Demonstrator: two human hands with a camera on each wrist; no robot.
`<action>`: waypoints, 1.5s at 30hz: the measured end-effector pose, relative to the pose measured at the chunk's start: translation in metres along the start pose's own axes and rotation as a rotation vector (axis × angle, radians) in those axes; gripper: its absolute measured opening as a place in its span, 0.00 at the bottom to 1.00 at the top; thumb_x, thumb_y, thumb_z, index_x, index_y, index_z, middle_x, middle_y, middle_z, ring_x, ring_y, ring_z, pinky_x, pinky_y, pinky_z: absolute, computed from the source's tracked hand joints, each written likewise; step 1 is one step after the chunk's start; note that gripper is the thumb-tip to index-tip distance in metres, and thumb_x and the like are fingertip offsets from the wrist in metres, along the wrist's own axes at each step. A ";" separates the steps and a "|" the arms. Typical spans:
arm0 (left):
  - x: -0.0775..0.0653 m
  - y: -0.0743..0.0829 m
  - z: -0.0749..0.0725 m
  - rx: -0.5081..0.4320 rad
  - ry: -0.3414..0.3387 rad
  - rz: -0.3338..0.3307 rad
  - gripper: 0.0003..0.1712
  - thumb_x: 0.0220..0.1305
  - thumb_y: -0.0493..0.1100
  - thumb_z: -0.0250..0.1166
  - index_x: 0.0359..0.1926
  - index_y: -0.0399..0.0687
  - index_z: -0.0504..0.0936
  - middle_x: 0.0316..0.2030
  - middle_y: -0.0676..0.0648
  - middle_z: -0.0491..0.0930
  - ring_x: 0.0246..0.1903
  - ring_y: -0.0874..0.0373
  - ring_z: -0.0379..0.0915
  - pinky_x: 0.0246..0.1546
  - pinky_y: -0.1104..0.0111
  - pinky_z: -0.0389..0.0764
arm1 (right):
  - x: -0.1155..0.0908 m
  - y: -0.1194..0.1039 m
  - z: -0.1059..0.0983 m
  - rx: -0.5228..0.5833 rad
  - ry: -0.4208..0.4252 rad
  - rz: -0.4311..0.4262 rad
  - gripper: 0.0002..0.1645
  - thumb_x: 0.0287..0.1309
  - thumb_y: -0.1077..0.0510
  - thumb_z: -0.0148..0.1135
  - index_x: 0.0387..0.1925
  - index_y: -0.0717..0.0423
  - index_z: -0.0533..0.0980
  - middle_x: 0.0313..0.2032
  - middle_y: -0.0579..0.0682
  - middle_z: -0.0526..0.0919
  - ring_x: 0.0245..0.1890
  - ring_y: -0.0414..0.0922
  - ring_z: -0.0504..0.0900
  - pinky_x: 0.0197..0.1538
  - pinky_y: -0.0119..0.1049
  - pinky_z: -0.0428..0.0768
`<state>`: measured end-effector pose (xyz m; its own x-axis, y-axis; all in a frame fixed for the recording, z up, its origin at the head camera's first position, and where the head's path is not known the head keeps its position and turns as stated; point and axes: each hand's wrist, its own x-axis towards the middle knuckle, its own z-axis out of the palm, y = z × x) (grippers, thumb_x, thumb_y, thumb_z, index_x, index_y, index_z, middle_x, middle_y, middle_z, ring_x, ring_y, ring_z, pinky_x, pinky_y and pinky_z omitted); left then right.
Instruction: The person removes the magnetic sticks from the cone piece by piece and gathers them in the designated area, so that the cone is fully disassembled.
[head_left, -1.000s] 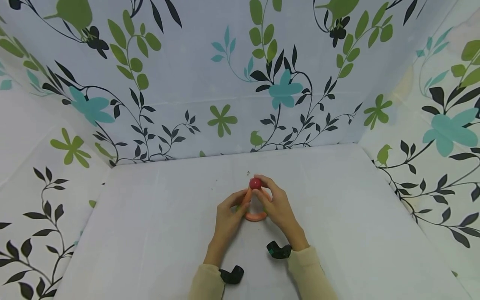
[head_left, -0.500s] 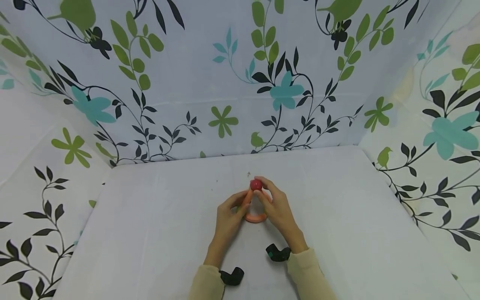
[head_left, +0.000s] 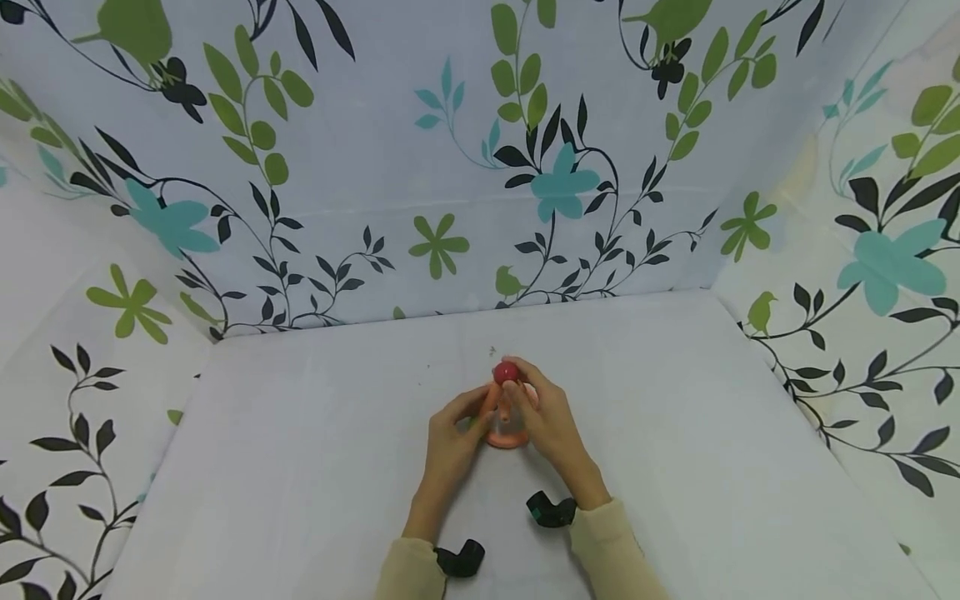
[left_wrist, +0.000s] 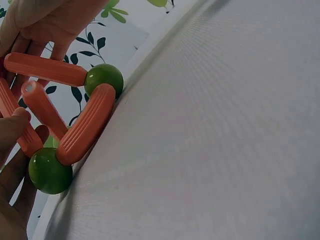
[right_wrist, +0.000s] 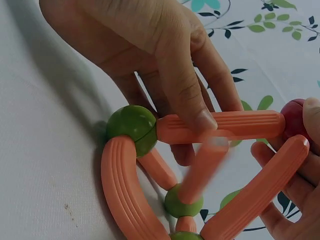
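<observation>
My right hand [head_left: 551, 417] pinches the red ball [head_left: 506, 372] at the structure's apex; towards 7 o'clock of it, my left hand [head_left: 452, 429] grips the left rod [right_wrist: 250, 125], which joins a green ball [right_wrist: 131, 125] to the red. The right rod [right_wrist: 260, 187] appears to meet the red ball too. At 6 o'clock, over the white table [head_left: 322, 467], a curved rod [head_left: 507, 441] forms the base's near side. The third rod [right_wrist: 204, 167], rooted in the far green ball [right_wrist: 183, 201], ends free, apart from the red. I judge assembly nearly complete: base and two uprights joined, the third rod's upper joint remaining.
</observation>
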<state>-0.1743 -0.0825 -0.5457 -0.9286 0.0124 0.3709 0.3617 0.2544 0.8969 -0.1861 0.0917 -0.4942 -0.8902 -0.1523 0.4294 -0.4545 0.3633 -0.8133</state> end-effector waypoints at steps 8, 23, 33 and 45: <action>0.004 -0.001 0.001 -0.013 -0.002 -0.012 0.24 0.65 0.40 0.73 0.61 0.58 0.85 0.54 0.53 0.89 0.49 0.55 0.87 0.58 0.55 0.83 | 0.004 -0.003 -0.003 0.042 0.004 0.004 0.24 0.73 0.58 0.62 0.68 0.53 0.75 0.54 0.51 0.89 0.56 0.49 0.84 0.67 0.58 0.77; -0.001 0.003 0.000 0.017 -0.008 -0.038 0.24 0.64 0.39 0.74 0.60 0.61 0.86 0.54 0.55 0.88 0.48 0.58 0.86 0.58 0.56 0.82 | -0.003 0.001 0.006 0.256 -0.006 0.112 0.23 0.76 0.58 0.58 0.68 0.58 0.74 0.57 0.53 0.88 0.62 0.48 0.84 0.68 0.39 0.79; -0.001 0.002 0.000 0.006 -0.023 -0.033 0.23 0.62 0.38 0.74 0.58 0.56 0.87 0.56 0.52 0.88 0.52 0.58 0.84 0.61 0.63 0.81 | 0.002 -0.004 -0.005 0.433 0.043 0.133 0.23 0.81 0.56 0.50 0.68 0.63 0.71 0.54 0.65 0.85 0.52 0.40 0.86 0.56 0.31 0.85; -0.002 0.006 0.003 -0.029 -0.003 -0.059 0.24 0.62 0.36 0.74 0.58 0.54 0.86 0.53 0.52 0.88 0.51 0.54 0.84 0.62 0.58 0.80 | 0.001 -0.002 0.000 0.472 0.018 0.158 0.23 0.84 0.52 0.43 0.69 0.58 0.69 0.56 0.67 0.82 0.56 0.47 0.85 0.60 0.28 0.82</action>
<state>-0.1704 -0.0777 -0.5416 -0.9484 0.0011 0.3170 0.3090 0.2265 0.9237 -0.1857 0.0913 -0.4924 -0.9507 -0.1115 0.2895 -0.2824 -0.0754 -0.9563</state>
